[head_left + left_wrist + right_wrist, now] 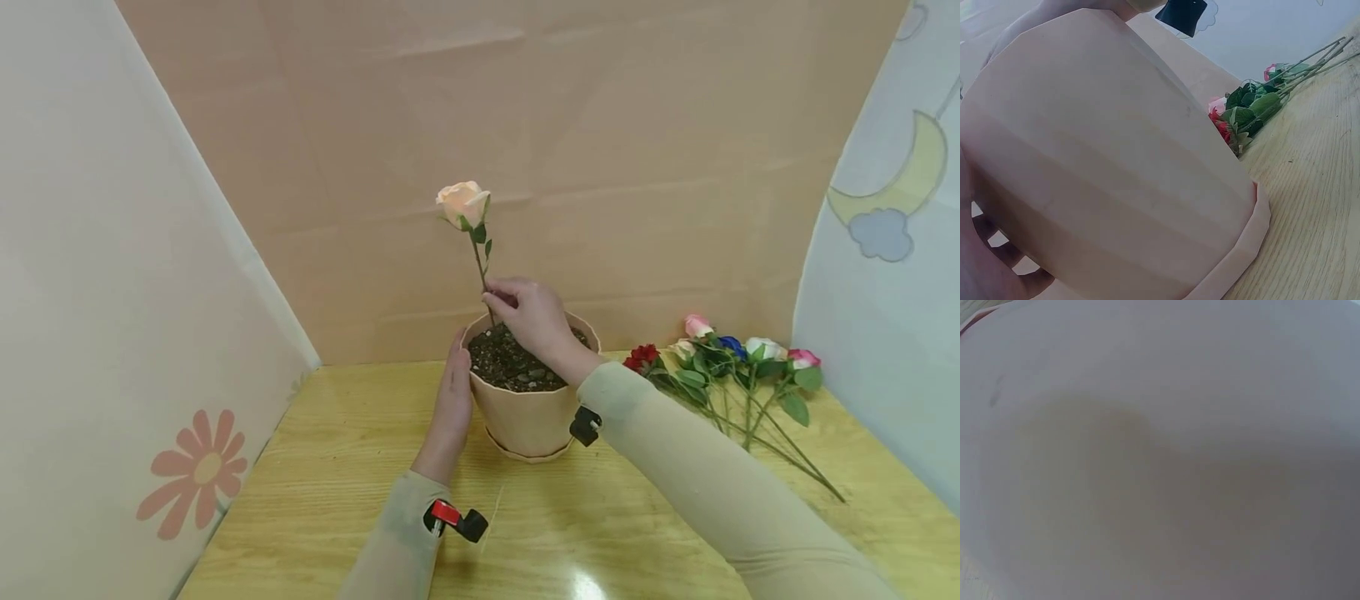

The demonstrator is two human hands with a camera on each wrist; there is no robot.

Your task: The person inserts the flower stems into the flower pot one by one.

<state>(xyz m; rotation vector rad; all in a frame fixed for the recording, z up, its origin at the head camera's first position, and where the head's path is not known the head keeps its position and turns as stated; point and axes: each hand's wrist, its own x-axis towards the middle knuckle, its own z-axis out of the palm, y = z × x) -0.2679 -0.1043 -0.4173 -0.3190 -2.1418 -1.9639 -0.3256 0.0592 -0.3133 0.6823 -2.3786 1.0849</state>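
A peach-coloured rose (463, 205) stands with its stem down in the dark soil (502, 362) of a cream flowerpot (525, 421). Just above the rim, my right hand (534, 317) pinches the rose's stem between thumb and fingers. My left hand (454, 392) lies along the pot's left side, its palm against the wall. The left wrist view shows the pot (1116, 144) up close, with part of the left hand (985, 269) at the lower left. A blurred pale surface, apparently the pot wall (1210, 381), fills the right wrist view; the right fingers are hidden there.
Several loose artificial flowers (738, 367) in red, pink, white and blue lie at the right of the wooden table (360, 433). The pot sits in a matching saucer (529, 457). Brown paper (360, 208) hangs behind, with white printed panels at both sides.
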